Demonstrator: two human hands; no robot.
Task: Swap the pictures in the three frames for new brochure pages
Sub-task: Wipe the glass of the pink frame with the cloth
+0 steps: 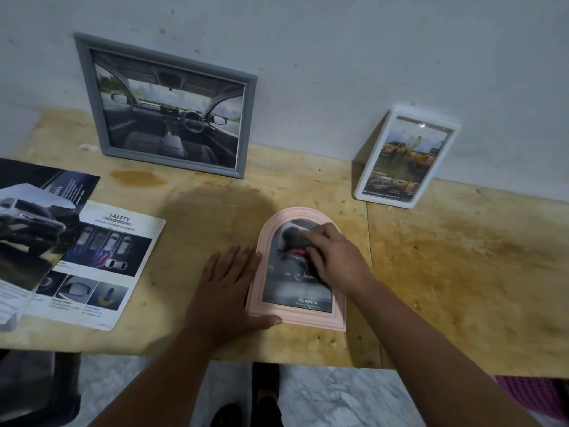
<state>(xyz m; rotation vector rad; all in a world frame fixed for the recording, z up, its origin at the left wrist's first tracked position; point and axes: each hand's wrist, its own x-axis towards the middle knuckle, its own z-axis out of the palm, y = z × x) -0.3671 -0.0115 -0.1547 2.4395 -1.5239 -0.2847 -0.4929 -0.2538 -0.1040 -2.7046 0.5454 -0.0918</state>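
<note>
A pink arched frame [308, 318] lies flat near the table's front edge, showing a car picture with a Toyota logo. My left hand [228, 291] rests flat against its left side, thumb along the bottom edge. My right hand [335, 257] lies on the frame's glass, fingers curled over something dark; whether it grips anything is unclear. A grey frame [92, 118] with a car-interior picture leans on the wall at the back left. A white frame [406, 201] with a yellow-truck picture leans at the back right. Brochure pages [104, 260] lie at the left.
The wooden table [462, 288] has stains and a seam right of the pink frame. A grey wall [338, 57] stands behind. Below the front edge are marble floor [323, 392], a dark object at the lower left and a pink item [529, 396] at the lower right.
</note>
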